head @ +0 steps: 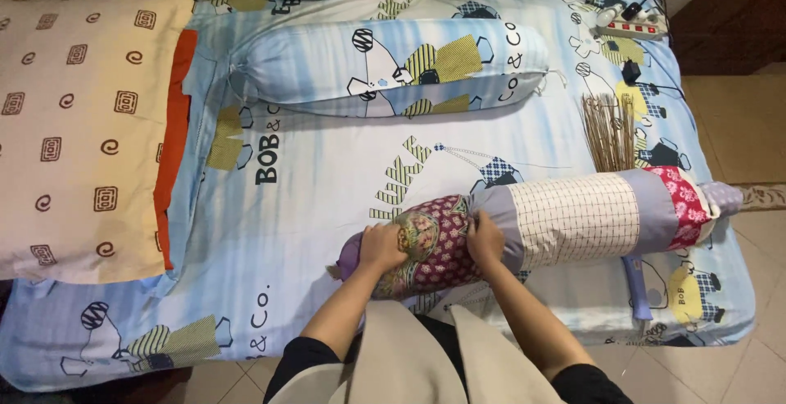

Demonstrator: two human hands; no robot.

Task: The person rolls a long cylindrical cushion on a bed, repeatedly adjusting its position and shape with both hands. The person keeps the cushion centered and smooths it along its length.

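Patchwork bolster (565, 216) lies along nine-to-three — left hand (381, 246) and right hand (485, 239) both closed on its nine-o'clock end; the rest runs toward three.

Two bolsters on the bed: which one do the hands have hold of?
The patchwork bolster at the near edge, not the blue printed bolster lying farther back. The left hand and right hand both grip its maroon end.

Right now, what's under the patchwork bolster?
The patchwork bolster lies on the blue sheet. A blue handle pokes out beneath its right end; whatever else is beneath is covered.
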